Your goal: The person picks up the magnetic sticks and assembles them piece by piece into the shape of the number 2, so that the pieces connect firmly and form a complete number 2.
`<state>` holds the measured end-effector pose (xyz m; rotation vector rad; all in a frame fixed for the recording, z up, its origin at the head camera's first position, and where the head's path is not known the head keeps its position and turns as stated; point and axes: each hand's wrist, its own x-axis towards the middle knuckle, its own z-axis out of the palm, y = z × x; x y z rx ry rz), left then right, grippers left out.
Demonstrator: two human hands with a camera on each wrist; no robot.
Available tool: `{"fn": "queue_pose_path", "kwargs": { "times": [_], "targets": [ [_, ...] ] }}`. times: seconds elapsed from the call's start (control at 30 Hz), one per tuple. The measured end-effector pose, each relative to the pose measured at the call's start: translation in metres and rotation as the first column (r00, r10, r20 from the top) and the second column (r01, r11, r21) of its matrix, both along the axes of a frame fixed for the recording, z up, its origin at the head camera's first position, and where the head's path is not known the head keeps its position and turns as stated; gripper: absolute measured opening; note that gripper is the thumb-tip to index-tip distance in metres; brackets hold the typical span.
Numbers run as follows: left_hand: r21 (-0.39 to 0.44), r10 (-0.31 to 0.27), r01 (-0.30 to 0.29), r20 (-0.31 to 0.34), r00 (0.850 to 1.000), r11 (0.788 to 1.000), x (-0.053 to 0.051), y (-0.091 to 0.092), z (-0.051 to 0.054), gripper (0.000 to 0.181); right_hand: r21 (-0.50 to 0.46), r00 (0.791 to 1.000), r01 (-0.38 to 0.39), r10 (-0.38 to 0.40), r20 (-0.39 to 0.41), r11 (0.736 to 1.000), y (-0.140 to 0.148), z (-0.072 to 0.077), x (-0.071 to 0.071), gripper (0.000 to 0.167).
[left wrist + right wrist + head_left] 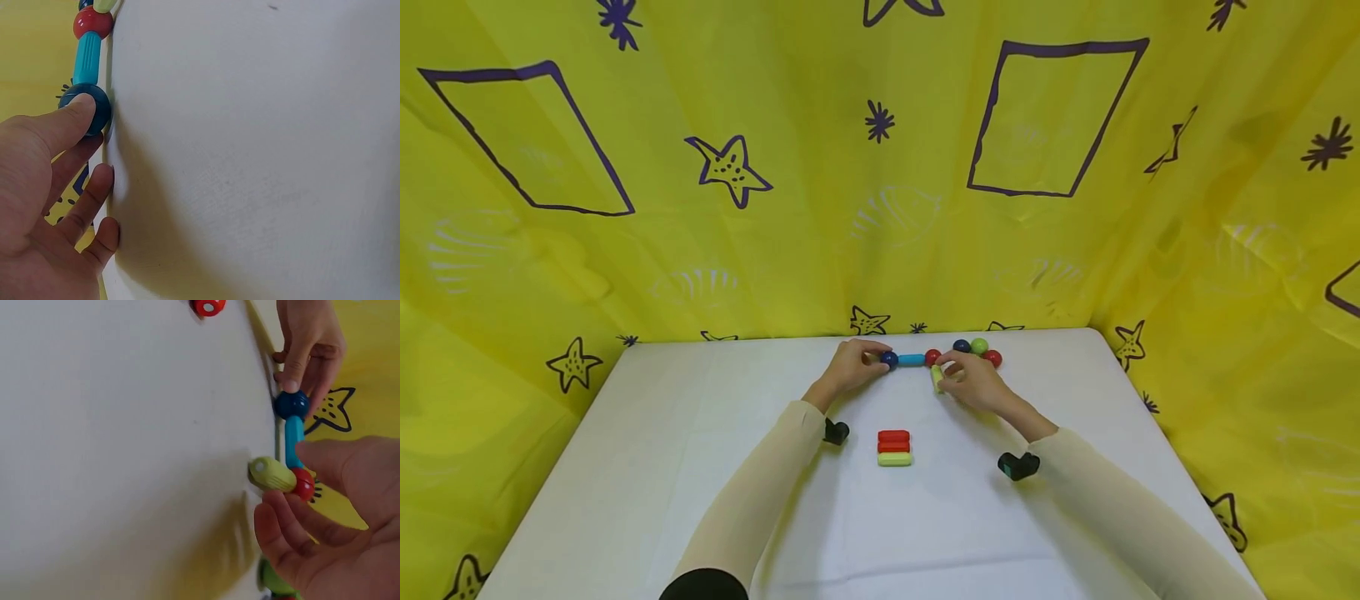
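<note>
In the head view, a short chain lies near the table's far edge: a dark blue ball (889, 360), a light blue rod (912, 360) and a red ball (932, 357). My left hand (854, 365) pinches the dark blue ball (292, 405) between thumb and finger. Thumb and fingers of my right hand (976, 383) close about the red ball (304, 484). From that ball a yellow-green rod (271, 474) points toward me, beside the right fingertips. In the left wrist view the light blue rod (87, 57) meets both balls.
Several loose balls, among them a green ball (979, 346) and a red ball (993, 358), sit just beyond the right hand. Nearer me on the white table (700, 467) lie two red rods (893, 436) and a yellow-green rod (894, 459). A yellow curtain (805, 250) hangs behind.
</note>
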<state>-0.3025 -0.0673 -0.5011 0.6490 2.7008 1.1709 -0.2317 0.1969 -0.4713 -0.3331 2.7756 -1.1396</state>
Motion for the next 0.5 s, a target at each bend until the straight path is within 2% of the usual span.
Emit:
{"fn": "queue_pose_path", "kwargs": {
  "times": [0.1, 0.2, 0.33, 0.5],
  "targets": [
    [0.0, -0.001, 0.001, 0.009, 1.0, 1.0, -0.001, 0.0, 0.0, 0.033, 0.014, 0.997, -0.075, 0.075, -0.025, 0.997, 0.009, 0.007, 0.001, 0.035],
    [0.0, -0.002, 0.002, 0.016, 1.0, 1.0, -0.001, 0.0, 0.0, 0.033, 0.033, 0.988, -0.129, 0.132, -0.086, 0.991, 0.019, 0.012, 0.002, 0.036],
    [0.0, -0.005, 0.005, 0.022, 1.0, 1.0, -0.002, 0.0, 0.0, 0.033, 0.067, 0.976, -0.135, 0.145, -0.165, 0.989, 0.033, 0.014, 0.001, 0.035],
    [0.004, -0.015, 0.015, 0.023, 1.0, 1.0, -0.002, 0.0, 0.002, 0.033, 0.08, 0.965, -0.108, 0.123, -0.23, 0.991, 0.051, 0.012, -0.003, 0.034]
  ]
}}
